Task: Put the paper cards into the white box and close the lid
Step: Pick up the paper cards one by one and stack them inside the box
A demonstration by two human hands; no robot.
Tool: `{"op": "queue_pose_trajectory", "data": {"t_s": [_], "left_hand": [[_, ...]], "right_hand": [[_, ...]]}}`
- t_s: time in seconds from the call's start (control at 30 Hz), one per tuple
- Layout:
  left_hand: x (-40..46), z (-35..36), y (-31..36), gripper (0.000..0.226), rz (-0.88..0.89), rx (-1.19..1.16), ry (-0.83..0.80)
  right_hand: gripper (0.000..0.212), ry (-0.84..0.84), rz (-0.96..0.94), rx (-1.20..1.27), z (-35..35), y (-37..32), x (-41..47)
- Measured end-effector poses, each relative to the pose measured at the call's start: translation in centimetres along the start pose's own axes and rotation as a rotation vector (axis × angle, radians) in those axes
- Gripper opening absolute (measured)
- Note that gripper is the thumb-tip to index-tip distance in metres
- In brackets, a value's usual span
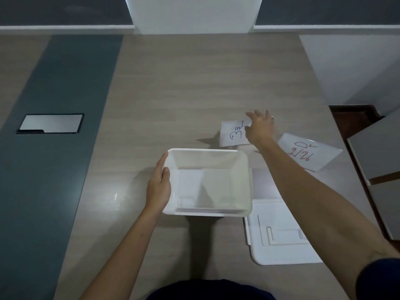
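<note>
The white box (246, 182) stands open in the middle of the wooden table, with white paper cards lying flat on its bottom. My left hand (159, 187) grips the box's left wall. My right hand (259, 126) reaches past the box and rests, fingers spread, on the right edge of a card with blue writing (232, 134). Whether the fingers pinch that card I cannot tell. A second card with red writing (307, 152) lies to the right of my forearm. The white lid (281, 237) lies flat on the table, right of the box.
A dark grey strip with a silver cable hatch (50, 124) runs down the table's left side. Grey cabinet panels (378, 152) stand past the table's right edge. A white column (192, 14) rises at the far end.
</note>
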State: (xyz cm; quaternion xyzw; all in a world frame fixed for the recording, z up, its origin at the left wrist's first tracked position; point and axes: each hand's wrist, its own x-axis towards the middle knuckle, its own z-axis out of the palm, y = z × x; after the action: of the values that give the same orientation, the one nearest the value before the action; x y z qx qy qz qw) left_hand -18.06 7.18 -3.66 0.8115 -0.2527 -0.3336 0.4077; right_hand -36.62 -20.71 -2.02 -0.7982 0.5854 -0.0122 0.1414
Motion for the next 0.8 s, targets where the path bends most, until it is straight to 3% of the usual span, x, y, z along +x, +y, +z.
{"op": "queue_pose_trajectory", "data": {"t_s": [0.13,0.27,0.43,0.67,0.8], "left_hand": [[0.7,0.6,0.5,0.047,-0.003,-0.051,-0.035],[1.0,0.9,0.6,0.046,-0.012,-0.15,-0.058],[1.3,0.7,0.6,0.046,0.002,-0.187,-0.104],[1.3,0.7,0.4,0.045,0.014,-0.2,-0.125],[1.3,0.7,0.4,0.045,0.028,-0.218,-0.124]], "right_hand": [[0.03,0.043,-0.068,-0.055,0.0,0.6,1.2],[0.008,0.088,-0.086,0.054,0.3,1.2,1.1],[0.006,0.122,-0.141,0.291,0.4,1.1,-0.3],[0.011,0.414,-0.25,0.55,-3.5,-2.8,-3.3],[0.013,0.489,-0.29,0.726,-6.2,-5.3,-6.8]]}}
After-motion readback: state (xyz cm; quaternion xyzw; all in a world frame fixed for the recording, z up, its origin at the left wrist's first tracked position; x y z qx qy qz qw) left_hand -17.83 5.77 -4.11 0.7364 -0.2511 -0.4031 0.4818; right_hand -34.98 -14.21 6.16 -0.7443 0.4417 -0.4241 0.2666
